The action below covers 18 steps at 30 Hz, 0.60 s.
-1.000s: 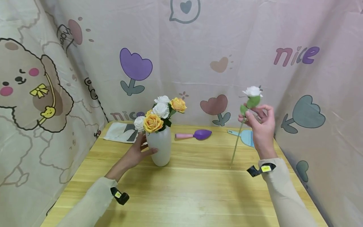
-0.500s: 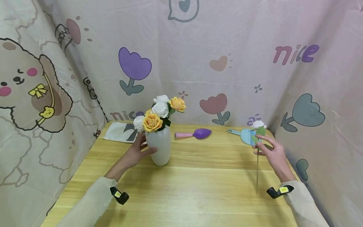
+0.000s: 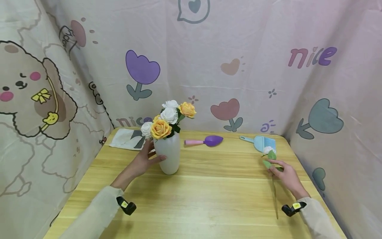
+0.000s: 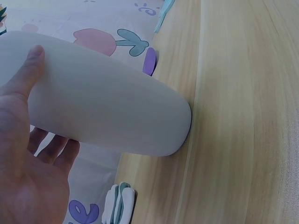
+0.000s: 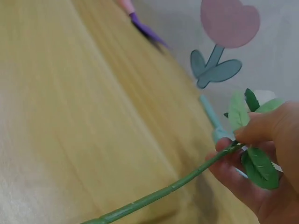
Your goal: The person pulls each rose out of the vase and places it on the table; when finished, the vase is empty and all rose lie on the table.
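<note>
Rose [image 3: 272, 155] lowered, bloom [image 3: 269, 150] pointing away, seemingly slanted.

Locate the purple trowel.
In the head view, the purple trowel lies far back on the table, right of the white vase, left of the blue dustpan.

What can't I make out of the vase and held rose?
Head: white vase interior, hidden by roses and wall.
Left wrist: vase mouth, cut by left edge.
Right wrist: bloom of held white rose, mostly behind leaves and right hand; stem end, cut by bottom edge.
</note>
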Available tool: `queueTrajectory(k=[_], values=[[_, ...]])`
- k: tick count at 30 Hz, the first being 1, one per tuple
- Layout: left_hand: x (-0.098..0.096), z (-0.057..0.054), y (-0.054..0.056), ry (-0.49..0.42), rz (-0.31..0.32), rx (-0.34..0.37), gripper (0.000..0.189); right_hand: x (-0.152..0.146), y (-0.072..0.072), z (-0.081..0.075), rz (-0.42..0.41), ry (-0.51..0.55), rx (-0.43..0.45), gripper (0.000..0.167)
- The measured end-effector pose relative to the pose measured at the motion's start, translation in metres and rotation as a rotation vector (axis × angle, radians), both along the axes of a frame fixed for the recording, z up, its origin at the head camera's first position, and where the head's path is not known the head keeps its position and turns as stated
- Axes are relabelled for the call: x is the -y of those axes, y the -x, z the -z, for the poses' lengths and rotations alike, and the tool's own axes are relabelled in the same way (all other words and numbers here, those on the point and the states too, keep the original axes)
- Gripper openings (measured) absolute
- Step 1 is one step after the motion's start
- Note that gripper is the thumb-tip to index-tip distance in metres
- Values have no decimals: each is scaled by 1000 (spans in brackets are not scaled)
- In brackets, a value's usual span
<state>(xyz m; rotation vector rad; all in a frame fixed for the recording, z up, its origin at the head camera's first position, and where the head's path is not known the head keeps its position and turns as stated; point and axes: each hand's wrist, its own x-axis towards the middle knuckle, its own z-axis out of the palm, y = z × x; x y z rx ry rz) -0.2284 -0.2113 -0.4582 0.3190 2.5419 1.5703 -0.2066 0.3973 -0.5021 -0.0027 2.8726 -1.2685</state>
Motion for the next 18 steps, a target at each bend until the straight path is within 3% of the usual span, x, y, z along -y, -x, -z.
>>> queueTrajectory(k=[4,11,18], values=[[-2,-2,-1,-9,5,6,118,-1,0,9,-27,-119,0,45],[-2,1,-1,-8,12,-22,115,-4,4,24,-54,-141,1,38],[-2,0,0,-8,-10,-1,117,-5,5,26,-64,-168,-38,37]])
